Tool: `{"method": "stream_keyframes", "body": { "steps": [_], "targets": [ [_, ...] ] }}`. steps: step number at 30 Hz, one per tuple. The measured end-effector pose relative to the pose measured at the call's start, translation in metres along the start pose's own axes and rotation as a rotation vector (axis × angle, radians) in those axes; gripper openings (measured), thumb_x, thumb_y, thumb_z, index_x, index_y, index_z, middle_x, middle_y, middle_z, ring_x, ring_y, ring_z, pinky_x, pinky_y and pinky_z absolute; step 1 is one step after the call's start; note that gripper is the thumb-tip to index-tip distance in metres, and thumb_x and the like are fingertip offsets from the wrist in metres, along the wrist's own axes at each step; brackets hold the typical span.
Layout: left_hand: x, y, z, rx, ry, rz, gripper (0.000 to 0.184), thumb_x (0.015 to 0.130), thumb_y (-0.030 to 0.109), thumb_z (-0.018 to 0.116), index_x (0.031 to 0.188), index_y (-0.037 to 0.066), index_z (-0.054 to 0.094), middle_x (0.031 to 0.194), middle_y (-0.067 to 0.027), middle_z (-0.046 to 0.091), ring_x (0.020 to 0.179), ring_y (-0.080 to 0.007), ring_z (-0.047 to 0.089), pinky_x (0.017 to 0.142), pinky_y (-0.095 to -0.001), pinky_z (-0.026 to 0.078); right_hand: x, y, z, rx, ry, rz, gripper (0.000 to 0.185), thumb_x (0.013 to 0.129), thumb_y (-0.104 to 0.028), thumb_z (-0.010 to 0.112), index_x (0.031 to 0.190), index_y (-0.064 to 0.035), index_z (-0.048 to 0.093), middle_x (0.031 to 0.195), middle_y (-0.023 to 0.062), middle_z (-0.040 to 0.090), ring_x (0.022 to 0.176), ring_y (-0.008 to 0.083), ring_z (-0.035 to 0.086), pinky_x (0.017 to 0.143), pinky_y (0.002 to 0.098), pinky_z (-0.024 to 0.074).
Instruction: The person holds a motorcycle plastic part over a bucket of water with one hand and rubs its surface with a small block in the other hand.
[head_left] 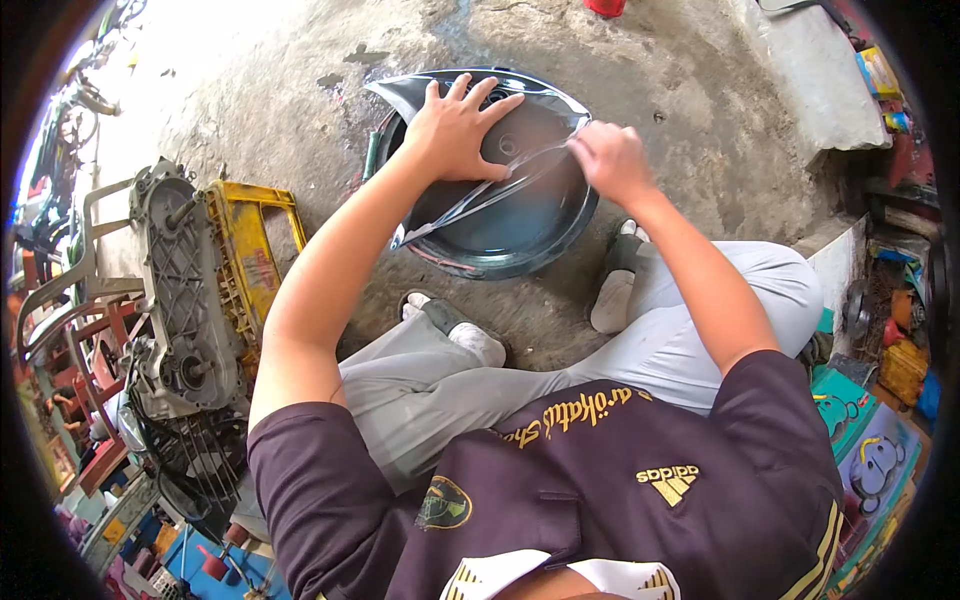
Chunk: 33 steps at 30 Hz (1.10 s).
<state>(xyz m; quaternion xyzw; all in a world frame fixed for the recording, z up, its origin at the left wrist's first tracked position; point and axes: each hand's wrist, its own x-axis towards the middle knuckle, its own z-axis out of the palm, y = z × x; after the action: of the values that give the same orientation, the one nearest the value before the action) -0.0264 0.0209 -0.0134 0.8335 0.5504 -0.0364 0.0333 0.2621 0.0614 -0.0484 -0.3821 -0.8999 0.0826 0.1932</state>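
A glossy dark curved panel point(548, 112) with pointed ends, like a piece of vehicle bodywork, lies across a round black basin point(500, 262). Water appears to be in the basin below the panel's shiny near edge. My left hand point(452, 130) presses on the panel with its fingers spread, the thumb towards the near edge. At the panel's right end is my right hand point(612, 160), its fingers bent and pressed together against the edge. That hand is slightly blurred, and whatever its fingertips may hold is hidden.
Left of me stand a metal engine casing point(185, 290) and a yellow plastic crate point(250, 250). My feet in sandals rest close to the basin. A red container point(604, 6) is at the far edge. Boxes point(880, 465) and assorted parts crowd the right side. The concrete floor has wet patches.
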Motion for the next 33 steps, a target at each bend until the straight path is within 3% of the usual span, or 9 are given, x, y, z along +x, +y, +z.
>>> {"method": "stream_keyframes", "body": {
  "steps": [3, 8, 11, 14, 19, 25, 29, 32, 33],
  "targets": [
    [0.001, 0.001, 0.0, -0.002, 0.003, -0.002, 0.113, 0.074, 0.075, 0.08, 0.169, 0.035, 0.036, 0.171, -0.0138, 0.041, 0.156, -0.0413, 0.039, 0.118, -0.069, 0.037, -0.006, 0.003, 0.005, -0.068, -0.044, 0.047, 0.02, 0.101, -0.032, 0.069, 0.094, -0.0132, 0.071, 0.088, 0.0066, 0.071, 0.085, 0.0304, 0.071, 0.076, 0.0476, 0.0502],
    [0.002, 0.001, -0.004, -0.015, -0.025, -0.015, 0.114, 0.072, 0.072, 0.083, 0.169, 0.035, 0.036, 0.17, -0.0133, 0.041, 0.156, -0.0398, 0.039, 0.119, -0.0674, 0.038, -0.008, -0.034, -0.003, 0.017, -0.146, -0.226, 0.021, 0.1, -0.032, 0.069, 0.09, -0.0137, 0.069, 0.09, 0.006, 0.071, 0.085, 0.0292, 0.072, 0.075, 0.0487, 0.0506],
    [-0.001, 0.001, -0.001, -0.021, 0.003, -0.011, 0.114, 0.072, 0.071, 0.084, 0.169, 0.034, 0.036, 0.17, -0.0133, 0.042, 0.156, -0.0397, 0.039, 0.119, -0.068, 0.037, 0.001, 0.003, 0.002, -0.033, -0.008, 0.01, 0.022, 0.1, -0.032, 0.069, 0.091, -0.013, 0.07, 0.086, 0.0065, 0.072, 0.084, 0.0309, 0.071, 0.076, 0.0493, 0.0507],
    [0.002, 0.0, -0.002, -0.02, 0.007, -0.008, 0.114, 0.072, 0.071, 0.084, 0.169, 0.034, 0.037, 0.169, -0.0136, 0.042, 0.156, -0.0398, 0.04, 0.119, -0.0679, 0.038, -0.002, -0.001, 0.004, -0.064, -0.027, 0.066, 0.021, 0.1, -0.033, 0.07, 0.09, -0.0139, 0.07, 0.086, 0.0064, 0.071, 0.084, 0.0312, 0.071, 0.075, 0.0493, 0.0506],
    [0.002, -0.001, 0.0, -0.01, -0.004, 0.0, 0.111, 0.074, 0.079, 0.076, 0.168, 0.032, 0.04, 0.171, -0.0143, 0.04, 0.155, -0.0431, 0.04, 0.118, -0.0703, 0.037, -0.011, -0.041, -0.001, 0.003, -0.151, -0.213, 0.02, 0.098, -0.033, 0.072, 0.089, -0.0145, 0.07, 0.085, 0.0057, 0.068, 0.085, 0.0315, 0.071, 0.079, 0.049, 0.0499],
    [0.001, -0.001, 0.0, -0.009, 0.009, 0.009, 0.111, 0.075, 0.078, 0.076, 0.168, 0.032, 0.039, 0.171, -0.0148, 0.04, 0.154, -0.043, 0.04, 0.118, -0.0704, 0.037, -0.003, 0.003, 0.002, -0.023, -0.064, 0.124, 0.021, 0.101, -0.032, 0.067, 0.093, -0.0131, 0.071, 0.09, 0.0091, 0.071, 0.088, 0.0331, 0.071, 0.08, 0.0497, 0.0499],
    [0.002, 0.002, -0.004, 0.006, -0.016, -0.012, 0.113, 0.074, 0.072, 0.082, 0.169, 0.034, 0.036, 0.17, -0.0141, 0.042, 0.156, -0.0405, 0.04, 0.119, -0.0677, 0.037, -0.015, -0.039, 0.006, 0.054, -0.148, -0.201, 0.021, 0.1, -0.032, 0.069, 0.093, -0.0122, 0.068, 0.088, 0.0075, 0.069, 0.087, 0.0315, 0.07, 0.077, 0.0492, 0.05],
    [0.001, 0.002, -0.003, 0.012, -0.014, -0.007, 0.112, 0.074, 0.072, 0.081, 0.169, 0.034, 0.036, 0.17, -0.0139, 0.041, 0.156, -0.0403, 0.04, 0.119, -0.0676, 0.037, -0.012, -0.032, 0.002, 0.01, -0.143, -0.212, 0.021, 0.1, -0.033, 0.069, 0.094, -0.0129, 0.068, 0.088, 0.0072, 0.07, 0.087, 0.0304, 0.071, 0.077, 0.049, 0.0499],
    [0.001, 0.002, -0.003, 0.006, -0.009, -0.008, 0.112, 0.074, 0.072, 0.081, 0.169, 0.034, 0.036, 0.17, -0.0138, 0.041, 0.156, -0.0403, 0.04, 0.119, -0.0677, 0.037, -0.006, -0.016, 0.003, 0.001, -0.121, -0.109, 0.021, 0.101, -0.033, 0.069, 0.094, -0.013, 0.068, 0.089, 0.007, 0.071, 0.088, 0.0302, 0.072, 0.077, 0.0491, 0.05]
  ]
}}
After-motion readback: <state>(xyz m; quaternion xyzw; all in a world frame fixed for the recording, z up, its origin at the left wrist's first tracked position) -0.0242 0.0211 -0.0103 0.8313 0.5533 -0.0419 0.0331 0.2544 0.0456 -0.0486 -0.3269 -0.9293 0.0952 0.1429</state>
